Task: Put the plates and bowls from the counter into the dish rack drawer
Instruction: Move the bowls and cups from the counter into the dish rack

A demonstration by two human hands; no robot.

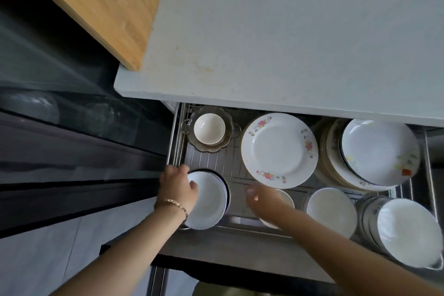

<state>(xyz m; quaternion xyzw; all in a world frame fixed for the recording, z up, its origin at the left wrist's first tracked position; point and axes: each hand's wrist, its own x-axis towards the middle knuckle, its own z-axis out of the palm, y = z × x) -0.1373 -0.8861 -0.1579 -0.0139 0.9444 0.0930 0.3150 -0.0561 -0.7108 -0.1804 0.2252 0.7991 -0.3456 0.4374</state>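
Two bare hands down in the pulled-out dish rack drawer [240,175], a steel wire grid with thin chrome rails. Left hand [179,186], gold chain bracelet [174,204] at the wrist, curled over the far rim of a stack of shallow white bowls [209,202] with dark edges, fingers closed on that rim at the drawer's front left corner. Right hand [263,199] blurred, fingers loosely spread above a small white bowl [283,197] mostly hidden beneath it — contact cannot be told.

Behind the left stack, a smoky glass dish [211,146] with a scalloped edge and small handles, a cream cup-shaped bowl [209,128] nested inside. At centre, a flat round floral plate [280,150], glossy white with pink and yellow flower sprays round the rim. To its right, a leaning stack of plates [374,151] with a deep white one on top. Along the front, a plain matte-white bowl [332,211] and, at far right, a tilted stack of white bowls [406,233].

Above, a pale grey worktop [288,31], smooth, faintly stained near its front edge, bare of dishes — a wooden cutting board [96,2], honey-coloured with straight grain, overhanging its left side.
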